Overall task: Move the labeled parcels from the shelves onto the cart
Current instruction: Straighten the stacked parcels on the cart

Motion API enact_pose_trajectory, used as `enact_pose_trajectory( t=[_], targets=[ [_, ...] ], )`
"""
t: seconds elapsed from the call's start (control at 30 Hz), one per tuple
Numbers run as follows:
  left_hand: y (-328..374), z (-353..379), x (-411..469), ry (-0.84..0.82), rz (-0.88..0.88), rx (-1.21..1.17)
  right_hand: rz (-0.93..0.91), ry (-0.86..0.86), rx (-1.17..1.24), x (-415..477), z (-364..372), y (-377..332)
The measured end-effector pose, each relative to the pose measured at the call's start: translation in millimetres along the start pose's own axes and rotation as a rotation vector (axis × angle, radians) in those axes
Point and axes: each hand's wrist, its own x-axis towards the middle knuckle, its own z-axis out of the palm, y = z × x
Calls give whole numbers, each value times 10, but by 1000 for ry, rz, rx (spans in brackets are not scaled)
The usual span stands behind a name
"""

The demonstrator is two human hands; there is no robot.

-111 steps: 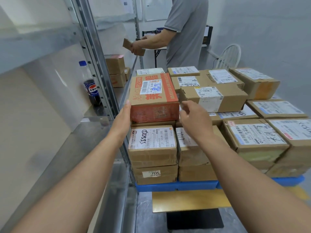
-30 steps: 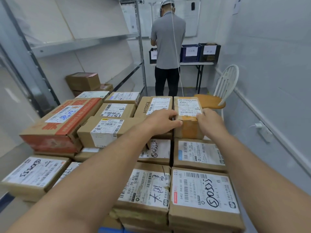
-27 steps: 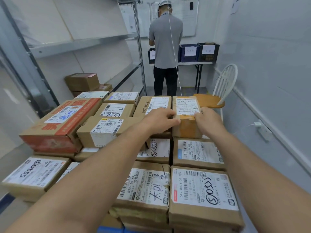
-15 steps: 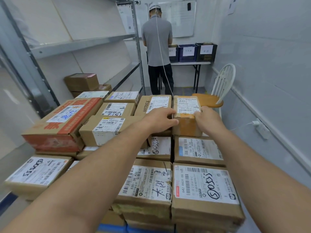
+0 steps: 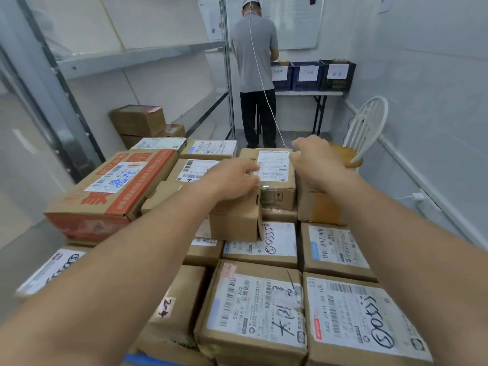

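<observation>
A: Where are the hands?

B: Left hand (image 5: 232, 178) lies curled on a small box (image 5: 235, 220) mid-stack; right hand (image 5: 314, 157) rests loosely spread on a box (image 5: 319, 207) at 1 o'clock. Whether either grips, I cannot tell.

A: And the parcels?

B: Piled on the cart (image 5: 148, 360); a red box (image 5: 111, 191) at 10 o'clock. More boxes (image 5: 137, 121) sit on the shelf (image 5: 195, 114) beyond.

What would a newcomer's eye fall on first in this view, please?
Probably the two bare forearms reaching over a dense stack of labeled parcels, the left hand resting on a small box and the right hand hovering open beside it. Next, the orange-printed carton at left, and a person in a grey shirt standing at the far table.
</observation>
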Motion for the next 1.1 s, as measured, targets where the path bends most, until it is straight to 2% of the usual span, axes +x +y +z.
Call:
enact_pose_trajectory(
  t=[0.2, 0.4, 0.53, 0.83, 0.97, 1.1],
  targets=[
    [-129, -69, 141, -88, 65, 122, -54, -112, -80, 499, 234, -200],
    [-212, -91, 261, -106, 89, 103, -54, -246, -198, 815, 425, -273],
    [-240, -86, 283, -108, 103, 92, -58, -333, -172, 859, 514, -288],
    [-293, -197, 303, -87, 117, 5, -61, -312, -139, 845, 439, -288],
    [-498, -418, 416, 64, 53, -31, -75, -201, -25, 896, 371, -449],
    [-778, -608, 569, 112, -71, 87, -135, -215, 111, 916, 374, -761]
  ],
)
